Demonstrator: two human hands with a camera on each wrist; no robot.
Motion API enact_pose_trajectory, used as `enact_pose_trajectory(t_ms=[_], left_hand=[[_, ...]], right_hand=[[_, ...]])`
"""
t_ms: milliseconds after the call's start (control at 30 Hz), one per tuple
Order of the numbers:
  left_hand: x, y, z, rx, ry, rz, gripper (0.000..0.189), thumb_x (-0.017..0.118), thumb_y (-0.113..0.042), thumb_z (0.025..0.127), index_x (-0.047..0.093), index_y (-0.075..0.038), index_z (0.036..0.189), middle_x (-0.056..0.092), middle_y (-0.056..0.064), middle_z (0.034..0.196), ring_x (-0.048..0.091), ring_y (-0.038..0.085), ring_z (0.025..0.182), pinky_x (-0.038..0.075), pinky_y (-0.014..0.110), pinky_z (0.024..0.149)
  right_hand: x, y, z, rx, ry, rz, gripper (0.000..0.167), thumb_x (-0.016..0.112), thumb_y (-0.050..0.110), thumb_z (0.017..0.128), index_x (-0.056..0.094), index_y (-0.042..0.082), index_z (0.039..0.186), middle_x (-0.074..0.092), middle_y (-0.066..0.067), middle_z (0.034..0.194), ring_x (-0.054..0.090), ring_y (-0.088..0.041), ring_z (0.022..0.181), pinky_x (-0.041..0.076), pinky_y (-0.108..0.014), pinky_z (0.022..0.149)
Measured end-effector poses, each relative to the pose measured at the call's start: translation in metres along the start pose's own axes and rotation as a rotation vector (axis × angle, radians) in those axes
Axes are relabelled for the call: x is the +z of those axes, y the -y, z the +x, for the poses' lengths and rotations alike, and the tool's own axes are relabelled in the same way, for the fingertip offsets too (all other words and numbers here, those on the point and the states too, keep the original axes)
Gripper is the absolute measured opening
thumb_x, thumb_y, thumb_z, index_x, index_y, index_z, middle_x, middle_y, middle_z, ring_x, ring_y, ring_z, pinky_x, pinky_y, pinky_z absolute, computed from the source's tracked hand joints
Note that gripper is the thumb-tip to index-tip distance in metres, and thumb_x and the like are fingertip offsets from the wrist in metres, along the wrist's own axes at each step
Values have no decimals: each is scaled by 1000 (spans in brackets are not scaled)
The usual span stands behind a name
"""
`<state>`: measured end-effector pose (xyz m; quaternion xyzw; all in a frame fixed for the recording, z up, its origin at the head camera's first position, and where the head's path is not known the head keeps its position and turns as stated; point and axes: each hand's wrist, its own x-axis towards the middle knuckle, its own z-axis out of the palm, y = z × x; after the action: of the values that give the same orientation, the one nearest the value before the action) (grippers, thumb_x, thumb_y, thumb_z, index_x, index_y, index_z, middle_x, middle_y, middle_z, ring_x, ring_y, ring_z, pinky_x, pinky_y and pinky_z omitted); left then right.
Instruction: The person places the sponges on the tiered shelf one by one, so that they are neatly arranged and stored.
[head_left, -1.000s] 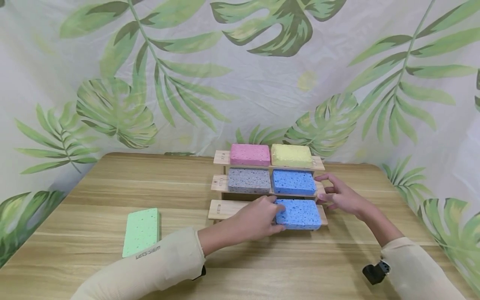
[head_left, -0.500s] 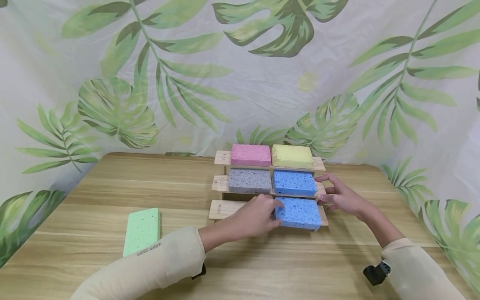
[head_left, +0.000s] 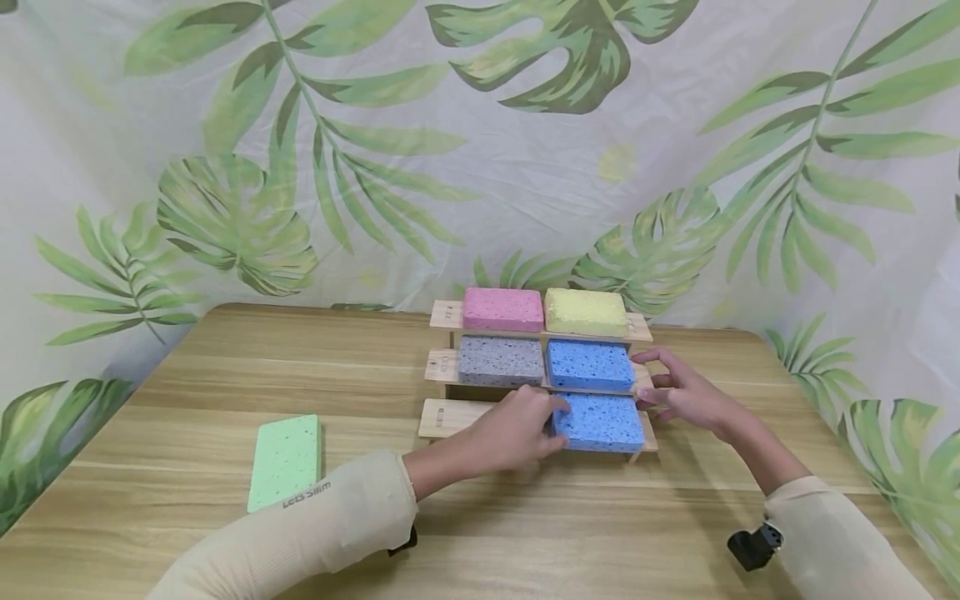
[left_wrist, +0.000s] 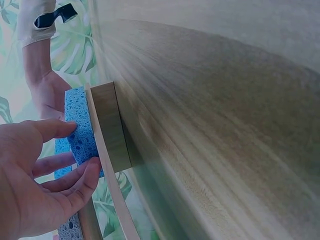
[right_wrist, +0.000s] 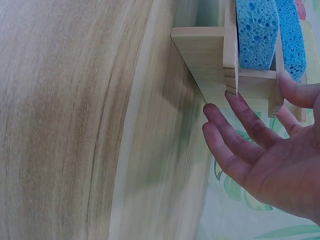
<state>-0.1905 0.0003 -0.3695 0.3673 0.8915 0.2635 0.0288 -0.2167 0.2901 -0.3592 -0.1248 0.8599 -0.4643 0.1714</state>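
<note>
A blue sponge lies at the right of the lowest step of a three-step wooden rack. My left hand pinches its left end, thumb and fingertips on the near and far sides. In the left wrist view these fingers touch the sponge close over the board. My right hand is at the rack's right end, thumb and index finger about the end of the middle step. In the right wrist view, its other fingers spread loosely by the lower step's end.
The middle step bears a grey sponge and another blue sponge. On the top step sit a pink sponge and a yellow sponge. A green sponge lies on the table at left, partly behind the left sleeve.
The lower blue sponge has shifted slightly back and settled level along the lowest step, my left hand moving with it. My right hand has stayed at the rack's end.
</note>
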Motion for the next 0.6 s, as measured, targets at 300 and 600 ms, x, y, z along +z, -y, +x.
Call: enact_pose_trajectory(t_ms=[300,600], left_hand=[[-1,-1,-1,14,3,-2,33,79,-12,92,72,3,121,70,5,85,54,4,64,48,11,59],[-16,4,-13,28,27,-53,39,80,-21,92,71,0,124,69,3,83,54,6,68,49,17,64]], right_hand=[[1,0,0,2,0,0,55,52,9,106,26,2,154,63,-31,124,65,-46,117,56,-60,90],[0,0,-1,-2,0,-8,55,53,10,107,26,2,154,62,-32,126,65,-46,117,55,-61,90]])
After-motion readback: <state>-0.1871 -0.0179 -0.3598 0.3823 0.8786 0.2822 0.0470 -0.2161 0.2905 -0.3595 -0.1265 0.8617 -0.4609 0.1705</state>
